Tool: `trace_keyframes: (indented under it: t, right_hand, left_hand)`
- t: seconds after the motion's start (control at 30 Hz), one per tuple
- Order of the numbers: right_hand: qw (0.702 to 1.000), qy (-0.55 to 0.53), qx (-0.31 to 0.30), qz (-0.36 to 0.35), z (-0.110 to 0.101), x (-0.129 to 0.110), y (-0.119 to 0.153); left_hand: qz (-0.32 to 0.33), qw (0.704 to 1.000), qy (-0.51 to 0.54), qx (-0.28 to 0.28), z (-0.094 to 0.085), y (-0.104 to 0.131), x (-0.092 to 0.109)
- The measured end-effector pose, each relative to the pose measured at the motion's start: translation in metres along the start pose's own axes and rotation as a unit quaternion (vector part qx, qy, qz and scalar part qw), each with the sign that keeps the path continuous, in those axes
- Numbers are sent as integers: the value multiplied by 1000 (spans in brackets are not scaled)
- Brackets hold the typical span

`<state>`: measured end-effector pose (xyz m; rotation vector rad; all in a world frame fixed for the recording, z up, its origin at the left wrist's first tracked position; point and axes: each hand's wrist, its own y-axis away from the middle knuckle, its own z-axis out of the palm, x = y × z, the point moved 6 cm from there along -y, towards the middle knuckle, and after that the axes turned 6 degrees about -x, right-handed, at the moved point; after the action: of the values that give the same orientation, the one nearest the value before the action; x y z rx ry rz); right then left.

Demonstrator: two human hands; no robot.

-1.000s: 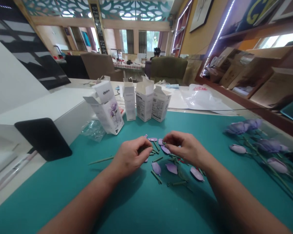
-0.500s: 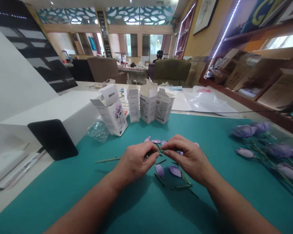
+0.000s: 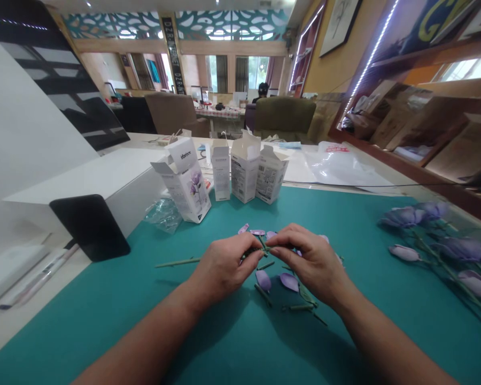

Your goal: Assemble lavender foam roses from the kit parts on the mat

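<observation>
My left hand (image 3: 229, 262) is closed around a thin green flower stem (image 3: 178, 262), whose long end sticks out to the left past the knuckles. My right hand (image 3: 309, 261) pinches a small green piece against the stem's other end; the fingers hide most of that piece. Both sets of fingertips meet just above the mat. Loose purple petals (image 3: 289, 282) lie below and behind the hands. Short green stem pieces (image 3: 301, 307) and a green leaf (image 3: 307, 294) are scattered near my right wrist.
A teal mat (image 3: 152, 315) covers the table. Opened white boxes (image 3: 245, 172) stand at the back, beside crumpled clear plastic (image 3: 163, 215). A black tablet-like panel (image 3: 90, 227) leans at left. Purple flowers (image 3: 460, 247) lie at right. A person (image 3: 262, 92) sits far off.
The view has shifted slightly. Both hands keep their grip and meet at nearly the same place, with only small finger movement.
</observation>
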<state>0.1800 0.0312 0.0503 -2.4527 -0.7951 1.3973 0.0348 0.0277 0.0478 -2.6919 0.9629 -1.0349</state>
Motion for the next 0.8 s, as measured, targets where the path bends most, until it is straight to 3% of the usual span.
trace_keyframes:
  t: [0.63,0.8]
  right_hand:
    - [999,16,-29,3,9,6,2]
    - [1000,11,-12,6,4,6,-1]
  left_hand:
    - [4,998,-57,8,6,0,0]
    - [20,1000,-9,-5,7,-1,0]
